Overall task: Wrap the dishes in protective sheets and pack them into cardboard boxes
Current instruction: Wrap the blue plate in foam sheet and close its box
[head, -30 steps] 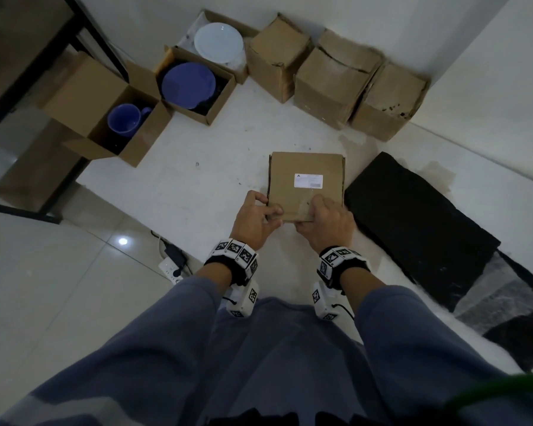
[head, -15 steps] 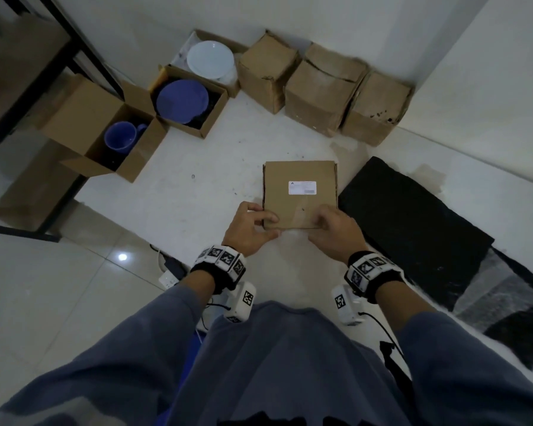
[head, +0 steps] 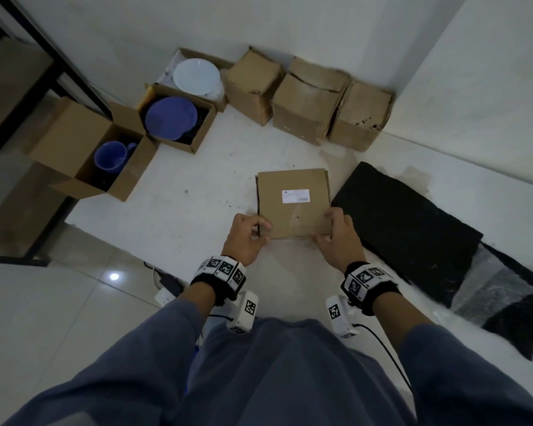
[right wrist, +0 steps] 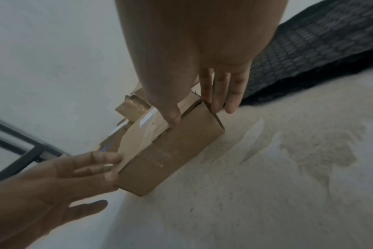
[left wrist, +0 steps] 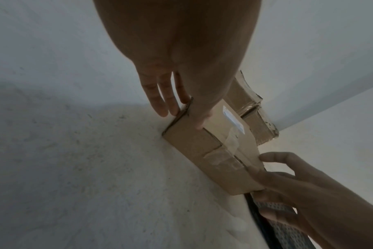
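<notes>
A closed brown cardboard box (head: 293,202) with a white label lies flat on the white floor in front of me. My left hand (head: 250,235) grips its near left corner, thumb on top and fingers down the side (left wrist: 160,104). At the near right corner my right hand (head: 336,235) grips the same way, its fingers (right wrist: 221,101) along the right side. Clear tape (left wrist: 230,143) runs over the box's near edge. Farther left stand open boxes with a blue mug (head: 113,156), a blue plate (head: 170,118) and a white plate (head: 196,76).
Three closed cardboard boxes (head: 308,103) line the back wall. A black sheet (head: 403,222) lies on the floor right of the held box, touching its corner. A power strip with a plug (head: 166,287) sits near my left knee. A black metal frame (head: 43,41) stands at the far left.
Both hands slid apart from the middle of the box's near edge to its two near corners. The box has stayed flat on the floor.
</notes>
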A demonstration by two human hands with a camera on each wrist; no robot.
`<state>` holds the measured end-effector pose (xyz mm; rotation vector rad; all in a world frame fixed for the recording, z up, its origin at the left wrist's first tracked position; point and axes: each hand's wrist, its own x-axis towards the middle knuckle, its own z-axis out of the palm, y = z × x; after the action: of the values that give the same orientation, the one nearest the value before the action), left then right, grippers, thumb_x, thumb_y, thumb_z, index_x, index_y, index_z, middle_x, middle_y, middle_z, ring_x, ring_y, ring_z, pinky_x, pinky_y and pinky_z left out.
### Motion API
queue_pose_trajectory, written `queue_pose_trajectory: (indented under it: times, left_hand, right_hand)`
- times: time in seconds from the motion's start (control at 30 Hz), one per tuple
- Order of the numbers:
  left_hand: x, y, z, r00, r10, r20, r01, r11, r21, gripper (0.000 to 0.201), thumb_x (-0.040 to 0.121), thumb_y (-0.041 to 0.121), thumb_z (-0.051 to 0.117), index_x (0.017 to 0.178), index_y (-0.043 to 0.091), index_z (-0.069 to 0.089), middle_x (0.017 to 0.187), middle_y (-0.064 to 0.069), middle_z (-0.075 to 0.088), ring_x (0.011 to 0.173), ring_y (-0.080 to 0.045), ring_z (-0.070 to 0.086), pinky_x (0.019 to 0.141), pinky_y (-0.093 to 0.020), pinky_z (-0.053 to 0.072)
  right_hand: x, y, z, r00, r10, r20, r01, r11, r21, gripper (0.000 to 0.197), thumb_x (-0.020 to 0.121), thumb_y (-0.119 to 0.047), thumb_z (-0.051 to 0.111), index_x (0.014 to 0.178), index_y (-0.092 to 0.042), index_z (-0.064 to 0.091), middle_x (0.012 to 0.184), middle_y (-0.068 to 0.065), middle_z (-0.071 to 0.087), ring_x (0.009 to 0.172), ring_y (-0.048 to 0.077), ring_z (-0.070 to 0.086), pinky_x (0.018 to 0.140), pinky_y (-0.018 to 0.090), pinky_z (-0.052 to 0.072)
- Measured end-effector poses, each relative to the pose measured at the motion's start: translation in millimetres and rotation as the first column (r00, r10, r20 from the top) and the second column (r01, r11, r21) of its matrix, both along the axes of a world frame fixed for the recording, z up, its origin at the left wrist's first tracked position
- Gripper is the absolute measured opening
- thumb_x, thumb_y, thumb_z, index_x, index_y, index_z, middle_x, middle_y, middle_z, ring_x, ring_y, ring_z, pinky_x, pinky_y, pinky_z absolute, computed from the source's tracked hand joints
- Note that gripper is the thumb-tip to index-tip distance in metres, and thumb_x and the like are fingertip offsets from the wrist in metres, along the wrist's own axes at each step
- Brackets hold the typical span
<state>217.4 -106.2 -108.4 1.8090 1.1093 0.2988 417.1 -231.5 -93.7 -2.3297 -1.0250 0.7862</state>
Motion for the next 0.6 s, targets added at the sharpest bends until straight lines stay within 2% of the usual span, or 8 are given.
queue_pose_trajectory:
  times: [0.07,0.13,0.2,0.27,0.4,0.47,0.53,0.6]
  left_hand:
    - [-2.5,4.7,-0.3,1.000,0.025,0.016,-0.025,1.000,-0.014,0.038,0.081,0.001,0.073,0.106,0.027,0.061,0.114,-0.006,0.051,0.104,-0.016,0.059,0.086,-0.013,0.048]
    - [-5.9,12.5,-0.3,0.995,0.093,0.040,-0.091,0.994,-0.061,0.053,0.082,0.002,0.073,0.125,0.023,0.053,0.112,-0.003,0.056,0.101,-0.015,0.062,0.081,-0.016,0.051]
    - [-9.0,24.0,-1.5,0.986,0.160,0.052,-0.153,0.981,-0.122,0.065,0.084,0.003,0.074,0.139,0.022,0.045,0.110,-0.001,0.060,0.095,-0.015,0.064,0.075,-0.013,0.050]
    - [-8.8,39.4,-4.3,0.986,0.158,0.047,-0.152,0.983,-0.107,0.059,0.085,0.004,0.072,0.138,0.020,0.052,0.112,-0.003,0.064,0.097,-0.019,0.065,0.076,-0.010,0.051]
    - [2.7,76.3,-2.2,0.978,0.209,0.004,-0.207,0.971,-0.117,0.048,0.084,0.008,0.072,0.127,0.024,0.062,0.111,0.001,0.069,0.094,-0.017,0.067,0.084,-0.030,0.056]
    - [10.8,94.3,0.1,0.973,0.230,0.003,-0.228,0.969,-0.097,0.041,0.084,0.007,0.072,0.122,0.020,0.064,0.110,-0.001,0.068,0.095,-0.017,0.065,0.083,-0.027,0.053]
    - [14.3,110.8,2.4,0.976,0.214,0.027,-0.209,0.970,-0.127,0.041,0.083,0.003,0.071,0.122,0.017,0.065,0.108,-0.002,0.065,0.097,-0.016,0.062,0.081,-0.016,0.049]
    - [10.8,125.7,4.5,0.985,0.170,0.035,-0.157,0.958,-0.239,0.042,0.083,0.001,0.071,0.121,0.019,0.064,0.102,0.002,0.061,0.093,-0.011,0.059,0.069,-0.006,0.046]
  right_hand:
    - [-1.6,3.2,1.6,1.000,0.019,-0.015,-0.020,0.999,-0.027,0.059,0.087,-0.029,0.071,0.134,-0.024,0.036,0.125,0.005,0.042,0.096,0.025,0.057,0.084,0.039,0.050]
    - [-4.7,11.6,3.3,0.999,0.026,-0.018,-0.027,0.998,-0.055,0.062,0.087,-0.030,0.071,0.136,-0.026,0.035,0.125,0.007,0.041,0.100,0.027,0.057,0.088,0.043,0.051]
    - [-9.8,23.3,4.6,0.999,0.038,-0.017,-0.039,0.997,-0.070,0.064,0.088,-0.031,0.071,0.139,-0.027,0.032,0.123,0.009,0.040,0.100,0.029,0.056,0.090,0.043,0.051]
    - [-15.1,37.9,7.2,0.999,0.034,-0.007,-0.034,0.996,-0.082,0.065,0.090,-0.031,0.069,0.142,-0.028,0.029,0.119,0.009,0.039,0.095,0.029,0.056,0.085,0.039,0.051]
    - [-21.8,70.8,6.7,0.999,-0.023,0.035,0.027,0.992,-0.127,0.069,0.094,-0.036,0.063,0.149,-0.030,0.021,0.120,0.012,0.041,0.087,0.032,0.059,0.080,0.043,0.055]
    - [-22.3,87.8,6.2,0.997,-0.041,0.063,0.051,0.985,-0.163,0.071,0.096,-0.041,0.058,0.152,-0.031,0.015,0.121,0.013,0.045,0.090,0.034,0.060,0.078,0.044,0.054]
    - [-20.1,105.0,8.0,0.994,-0.063,0.084,0.079,0.976,-0.205,0.071,0.098,-0.045,0.052,0.154,-0.033,0.010,0.124,0.013,0.047,0.097,0.037,0.060,0.078,0.045,0.051]
    - [-15.1,120.8,10.1,0.990,-0.080,0.118,0.107,0.963,-0.246,0.071,0.099,-0.049,0.048,0.154,-0.037,0.006,0.125,0.013,0.049,0.103,0.039,0.059,0.080,0.047,0.049]
